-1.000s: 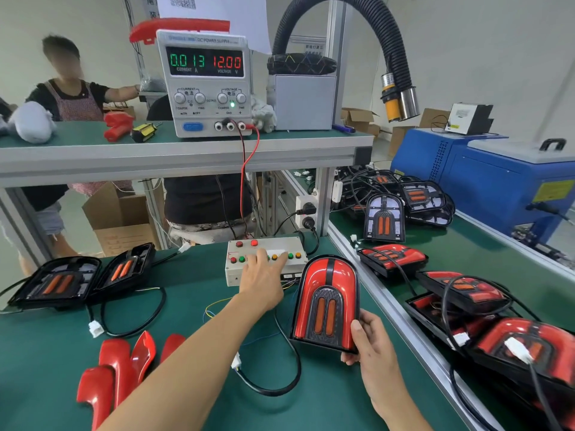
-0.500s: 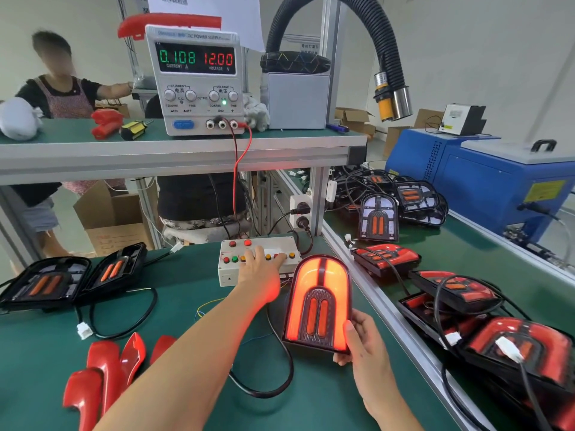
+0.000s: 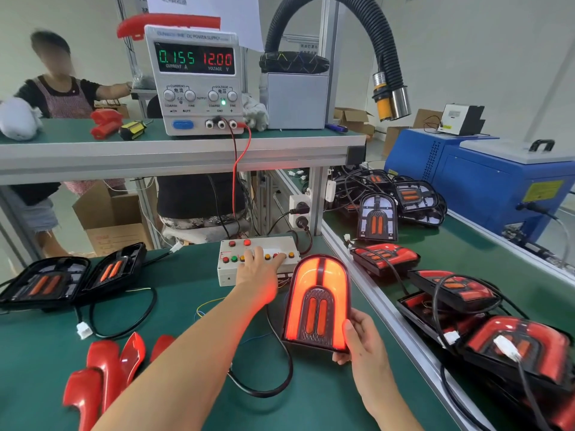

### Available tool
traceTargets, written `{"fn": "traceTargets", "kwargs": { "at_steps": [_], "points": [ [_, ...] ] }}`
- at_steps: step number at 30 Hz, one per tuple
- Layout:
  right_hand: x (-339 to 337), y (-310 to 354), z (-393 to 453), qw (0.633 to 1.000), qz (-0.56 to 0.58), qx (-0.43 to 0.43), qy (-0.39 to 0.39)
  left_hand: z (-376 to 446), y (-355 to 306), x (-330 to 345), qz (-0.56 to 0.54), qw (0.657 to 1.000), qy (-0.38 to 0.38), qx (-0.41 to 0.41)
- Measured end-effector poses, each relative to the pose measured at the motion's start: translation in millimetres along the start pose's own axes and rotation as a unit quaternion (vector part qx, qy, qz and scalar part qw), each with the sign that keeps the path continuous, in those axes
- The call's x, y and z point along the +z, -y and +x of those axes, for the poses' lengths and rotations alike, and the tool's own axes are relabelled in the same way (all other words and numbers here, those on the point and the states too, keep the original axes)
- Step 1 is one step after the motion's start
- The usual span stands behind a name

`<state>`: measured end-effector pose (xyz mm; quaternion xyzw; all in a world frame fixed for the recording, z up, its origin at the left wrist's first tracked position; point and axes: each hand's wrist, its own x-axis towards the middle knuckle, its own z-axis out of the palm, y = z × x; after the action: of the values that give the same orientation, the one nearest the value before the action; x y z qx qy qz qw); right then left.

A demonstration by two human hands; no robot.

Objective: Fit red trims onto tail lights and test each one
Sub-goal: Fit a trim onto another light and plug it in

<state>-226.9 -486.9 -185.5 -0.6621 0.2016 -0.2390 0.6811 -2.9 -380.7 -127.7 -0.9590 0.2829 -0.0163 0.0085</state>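
An arch-shaped tail light (image 3: 317,303) with a red trim stands tilted up on the green bench and glows bright orange-red. My right hand (image 3: 362,340) grips its lower right corner, thumb on the front face. My left hand (image 3: 259,273) lies flat on the white button box (image 3: 227,269), fingers straight and pressing its coloured buttons. The power supply (image 3: 194,79) on the shelf reads 0.155 A and 12.00 V. Several loose red trims (image 3: 102,371) lie at the lower left. Two black tail lights without trims (image 3: 71,276) lie at the left.
Several tail lights with red trims (image 3: 451,287) and their cables fill the conveyor on the right. A black cable (image 3: 277,377) loops on the bench under my left arm. A blue machine (image 3: 497,185) stands far right. Another person (image 3: 59,85) works behind the shelf.
The tail light went from dark to lit and now glows brighter. The supply's current rose from 0.013 to 0.155 A. My left hand's fingers shifted right along the buttons.
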Motion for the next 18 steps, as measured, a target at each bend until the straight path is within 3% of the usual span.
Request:
{"fn": "traceTargets", "kwargs": {
  "at_steps": [6,10,13,15,18],
  "points": [
    [0.4,1.2,-1.0,1.0,-0.006,0.003,-0.001,-14.2,4.7,-2.3,-0.015,0.999,0.004,0.03],
    [1.9,3.9,-1.7,1.0,0.001,0.015,-0.018,-51.2,25.4,-8.3,-0.201,0.972,-0.093,0.081],
    [2.2,5.3,-2.4,0.999,0.01,0.021,-0.04,-95.0,51.9,-11.4,-0.277,0.945,-0.137,0.107],
    [2.6,6.4,-3.5,0.998,0.003,0.023,-0.054,-121.6,73.7,-11.5,-0.27,0.941,-0.137,0.152],
    [4.0,6.5,-5.8,0.996,-0.022,0.018,-0.082,-147.1,101.0,-9.8,-0.172,0.964,-0.073,0.189]
  ]
}}
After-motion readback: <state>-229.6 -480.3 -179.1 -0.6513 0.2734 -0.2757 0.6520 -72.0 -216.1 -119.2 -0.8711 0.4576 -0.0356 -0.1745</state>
